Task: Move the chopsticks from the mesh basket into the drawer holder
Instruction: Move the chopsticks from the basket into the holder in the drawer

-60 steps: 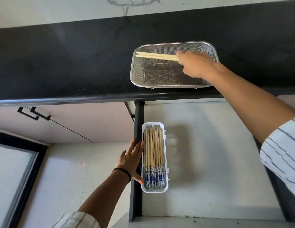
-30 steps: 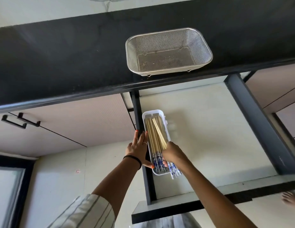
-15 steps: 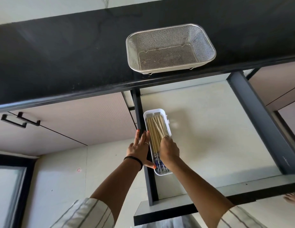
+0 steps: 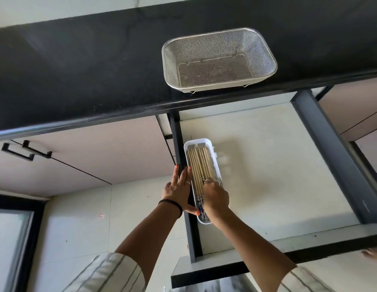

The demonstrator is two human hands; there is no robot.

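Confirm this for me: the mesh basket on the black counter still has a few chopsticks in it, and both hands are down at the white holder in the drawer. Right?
Not quite. In the head view the mesh basket is empty; the chopsticks lie in the white holder. Both the left hand and right hand are down at the holder.

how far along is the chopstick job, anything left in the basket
Done: the mesh basket on the black counter holds no chopsticks. In hand: the right hand rests on the chopsticks in the white holder in the open drawer, while the left hand steadies the holder's side. Left: settling them flat, withdrawing the hands.
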